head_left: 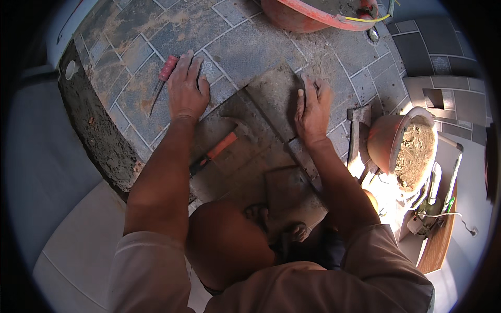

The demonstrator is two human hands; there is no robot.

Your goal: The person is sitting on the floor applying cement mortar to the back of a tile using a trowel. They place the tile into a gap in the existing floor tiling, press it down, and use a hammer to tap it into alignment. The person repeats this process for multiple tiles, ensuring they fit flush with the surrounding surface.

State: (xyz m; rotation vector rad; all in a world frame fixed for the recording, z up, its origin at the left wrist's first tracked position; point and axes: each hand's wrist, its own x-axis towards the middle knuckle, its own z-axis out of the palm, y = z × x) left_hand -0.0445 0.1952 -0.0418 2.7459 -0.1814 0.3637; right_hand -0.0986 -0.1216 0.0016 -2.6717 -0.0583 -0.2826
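Note:
My left hand (pixel 188 91) rests palm down on the grey patterned floor tiles (pixel 229 47), its fingers stretched forward. Against its outer side lies a tool with a red handle (pixel 168 68) and a thin dark pointed blade; the hand is not wrapped round it. My right hand (pixel 315 107) is at the right edge of a dusty grey tile (pixel 276 91), fingers forward and slightly bent, thumb beside them. Below, between my forearms, a hammer-like tool with an orange and black handle (pixel 222 146) lies on a dusty surface.
Wet-looking mortar (pixel 99 135) fills a strip along the left. At the top sits a red basin (pixel 297 15). To the right, a tilted bucket (pixel 383 141) holds sandy mortar (pixel 415 156), beside a long grey tool (pixel 357 133). My feet (pixel 297 232) are below.

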